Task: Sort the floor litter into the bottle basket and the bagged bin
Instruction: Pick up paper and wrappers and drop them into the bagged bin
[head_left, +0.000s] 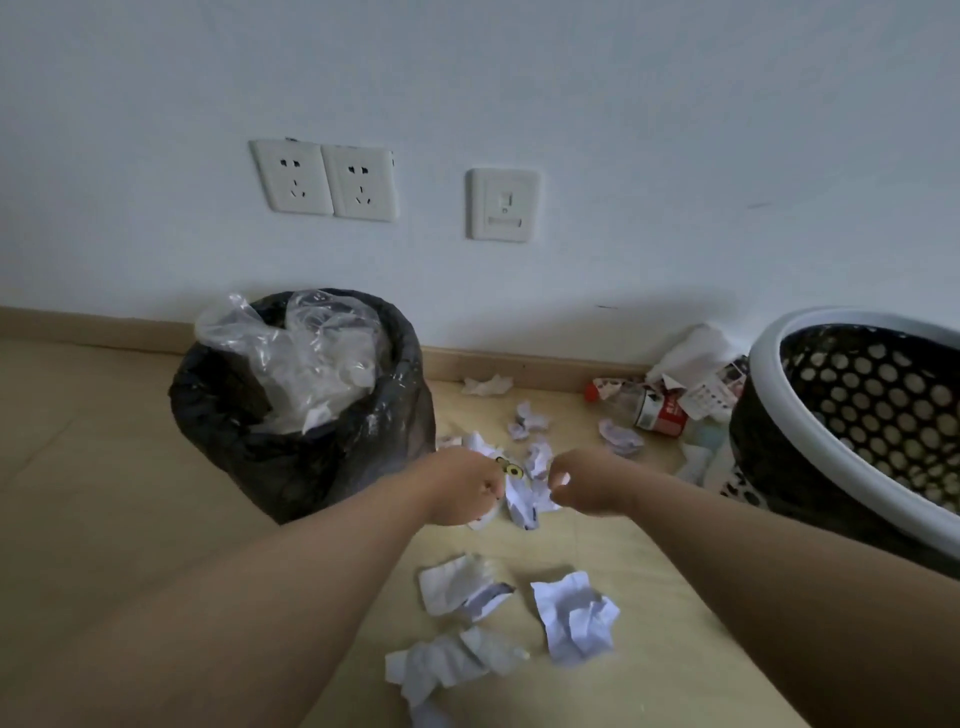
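Crumpled paper (522, 501) makes up most of the litter. It lies scattered on the floor (130, 441) between the two containers, with three larger wads (574, 616) nearer the person and smaller scraps trailing back toward the wall. Both hands reach into the middle cluster. The left hand (462, 488) has its fingers curled under, right against a white scrap and a small yellow-and-black piece (508, 466). The right hand (587, 483) is curled just beside the paper, thumb and forefinger close together. Whether either hand actually has hold of a piece is hidden by the knuckles, so I cannot tell.

To the left stands the bagged bin (311, 467), its mouth already heaped with clear plastic (301, 358). To the right is the perforated basket (766, 358). A bottle (649, 410) lies near the skirting beside it, half under wrappers.

The likeliest slip is paper dropped onto that springy plastic heap, where it could roll off and land back on the floor. A loose pinch on several wads could also shed one on the way. The half-buried bottle could be gathered up with the wrappers and end in the wrong container.
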